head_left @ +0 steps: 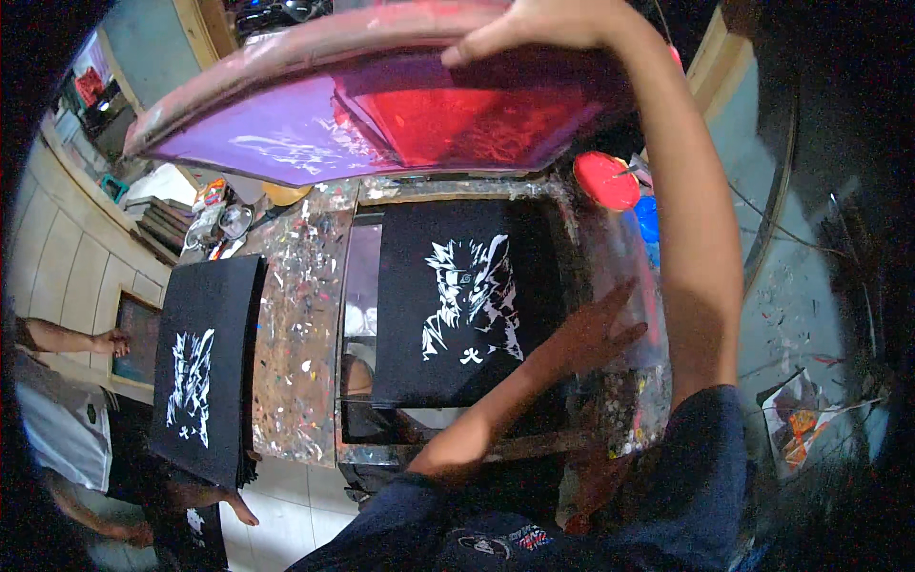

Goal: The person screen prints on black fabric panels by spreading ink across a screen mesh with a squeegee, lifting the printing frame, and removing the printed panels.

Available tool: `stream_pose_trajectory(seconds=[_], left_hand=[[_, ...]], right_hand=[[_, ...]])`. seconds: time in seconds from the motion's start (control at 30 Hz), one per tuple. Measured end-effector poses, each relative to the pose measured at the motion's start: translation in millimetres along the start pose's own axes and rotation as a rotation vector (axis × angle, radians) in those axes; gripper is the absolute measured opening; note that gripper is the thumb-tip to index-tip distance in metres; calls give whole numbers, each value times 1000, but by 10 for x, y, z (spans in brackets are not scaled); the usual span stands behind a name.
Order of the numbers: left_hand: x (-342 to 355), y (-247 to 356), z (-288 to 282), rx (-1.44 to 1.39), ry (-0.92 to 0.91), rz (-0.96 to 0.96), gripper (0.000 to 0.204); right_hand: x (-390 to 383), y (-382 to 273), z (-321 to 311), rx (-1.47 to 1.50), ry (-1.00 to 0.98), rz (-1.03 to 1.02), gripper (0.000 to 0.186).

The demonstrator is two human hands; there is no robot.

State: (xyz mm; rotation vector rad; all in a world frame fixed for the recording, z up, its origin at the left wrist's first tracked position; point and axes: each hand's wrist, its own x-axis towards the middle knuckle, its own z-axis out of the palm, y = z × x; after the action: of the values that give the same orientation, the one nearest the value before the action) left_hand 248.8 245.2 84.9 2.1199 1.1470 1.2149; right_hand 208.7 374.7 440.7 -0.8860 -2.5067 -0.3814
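My right hand [519, 33] grips the far upper edge of a screen-printing frame [286, 48], which stands tilted up. Its mesh [315, 119] is purple on the left and red on the right, with pale artwork showing through. Below the frame lies a black fabric panel [467, 381] bearing a white figure print, on a framed glass-like surface [365, 267]. My left hand [610, 319] reaches across this panel to its right side, fingers stretched apart, with nothing seen in them. Whether it touches the surface there I cannot tell.
A stack of black panels [214, 296], the top one printed white, lies left on the paint-spattered table [305, 334]. A red paint tub [606, 181] and a blue container [647, 219] stand at the right. Another person's hand [112, 341] shows at far left.
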Motion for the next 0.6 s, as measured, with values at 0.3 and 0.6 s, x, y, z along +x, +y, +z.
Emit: stream_pose_trajectory(seconds=[0.3,0.6], left_hand=[[-1765,833,-2655,777,116,-426,104],[-3077,-309,-1805,473,154,-475,79]], right_hand=[[-2814,-1494,1080,-52,96,-63,53],[-3947,-1960,1808,275,-164,155,53]])
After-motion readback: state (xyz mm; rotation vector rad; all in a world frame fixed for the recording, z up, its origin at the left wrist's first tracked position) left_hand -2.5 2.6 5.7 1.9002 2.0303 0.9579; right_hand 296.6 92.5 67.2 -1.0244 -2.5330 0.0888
